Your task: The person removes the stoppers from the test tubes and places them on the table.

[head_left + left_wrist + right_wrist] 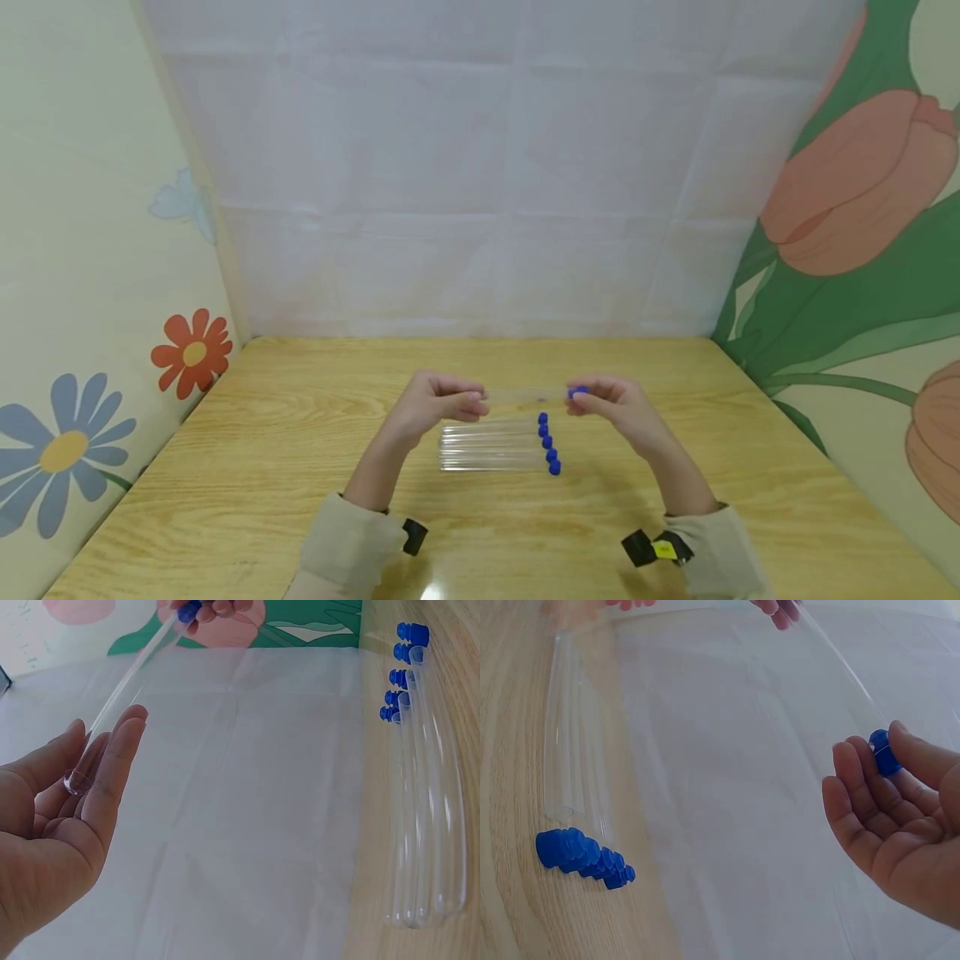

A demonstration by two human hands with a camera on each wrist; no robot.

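Above the table, a clear test tube (525, 394) lies level between the two hands. Its rounded end is pinched by the thumb and fingers of my left hand (435, 404). At the other end, my right hand (618, 407) holds a blue cap (885, 754) between thumb and fingers, right at the tube's mouth. Closer to me, several more clear tubes (491, 446) lie side by side on the table. A slanting row of blue caps (547, 442) sits by their open ends, as the left wrist view also shows.
The wood-grained table (247, 500) reaches back to a white cloth backdrop (480, 183). Flower-printed panels stand on the left (75, 250) and right (840, 333). Both wrists carry small black cameras just above the table.
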